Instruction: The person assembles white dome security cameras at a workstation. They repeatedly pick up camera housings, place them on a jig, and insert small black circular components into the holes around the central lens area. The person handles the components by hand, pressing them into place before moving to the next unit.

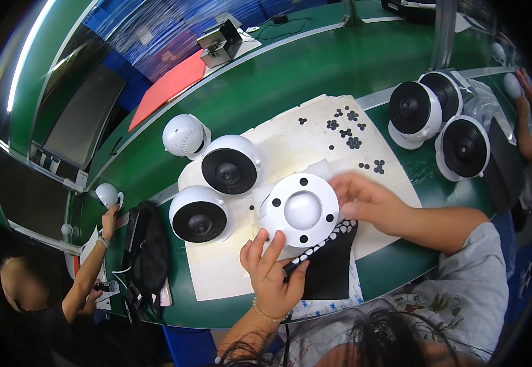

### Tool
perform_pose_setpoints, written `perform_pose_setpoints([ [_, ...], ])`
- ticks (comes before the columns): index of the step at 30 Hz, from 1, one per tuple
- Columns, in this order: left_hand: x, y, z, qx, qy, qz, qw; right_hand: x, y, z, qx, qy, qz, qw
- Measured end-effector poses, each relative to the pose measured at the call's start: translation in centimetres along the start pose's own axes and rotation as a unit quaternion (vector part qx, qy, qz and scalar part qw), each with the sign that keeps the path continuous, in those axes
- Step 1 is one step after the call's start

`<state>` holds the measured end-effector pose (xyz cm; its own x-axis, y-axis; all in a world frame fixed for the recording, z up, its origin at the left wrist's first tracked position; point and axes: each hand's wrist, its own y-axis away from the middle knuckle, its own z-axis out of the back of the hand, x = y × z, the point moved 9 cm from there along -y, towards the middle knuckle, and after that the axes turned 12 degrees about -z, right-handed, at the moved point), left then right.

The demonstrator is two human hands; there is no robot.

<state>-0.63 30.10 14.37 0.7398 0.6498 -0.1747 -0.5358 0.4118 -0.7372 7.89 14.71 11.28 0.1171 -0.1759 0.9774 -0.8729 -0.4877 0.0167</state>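
Head view is showing a white round camera base with black dots, lying on the cream mat. Left hand is gripping its edge and a black pen; right hand, fingers loosely curled, is touching its rim. Other white cameras are crowding its left side.

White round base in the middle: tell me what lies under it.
The white round base rests on a cream sheet and overlaps a black sheet of pads. Both hands touch its rim. Whatever lies directly beneath is hidden.
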Motion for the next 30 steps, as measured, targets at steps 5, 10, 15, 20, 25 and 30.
perform_pose_setpoints([
  [5, -0.1, 0.1, -0.2, -0.001, 0.015, -0.020, 1.000, -2.4, -0.9, -1.7, 0.065, -0.076, -0.149, 0.984],
  [10, 0.2, -0.7, -0.5, -0.022, 0.091, -0.028, 0.995, 0.0, -3.1, 2.6, -0.002, -0.112, -0.062, 0.992],
  [15, 3.4, -0.6, -1.8, 0.002, 0.209, 0.010, 0.978, 5.7, -8.4, 8.1, -0.244, 0.236, 0.079, 0.937],
  [20, 3.9, -0.4, -2.7, 0.024, 0.263, 0.034, 0.964, 3.2, -15.8, 13.5, -0.394, 0.689, 0.227, 0.564],
  [25, 3.6, -0.5, -3.1, 0.042, 0.282, 0.030, 0.958, 1.5, -19.4, 17.2, -0.348, 0.712, -0.091, 0.603],
  [30, 3.7, -0.6, -2.9, 0.065, 0.266, 0.042, 0.961, 2.4, -18.2, 5.0, -0.190, 0.577, 0.054, 0.792],
])
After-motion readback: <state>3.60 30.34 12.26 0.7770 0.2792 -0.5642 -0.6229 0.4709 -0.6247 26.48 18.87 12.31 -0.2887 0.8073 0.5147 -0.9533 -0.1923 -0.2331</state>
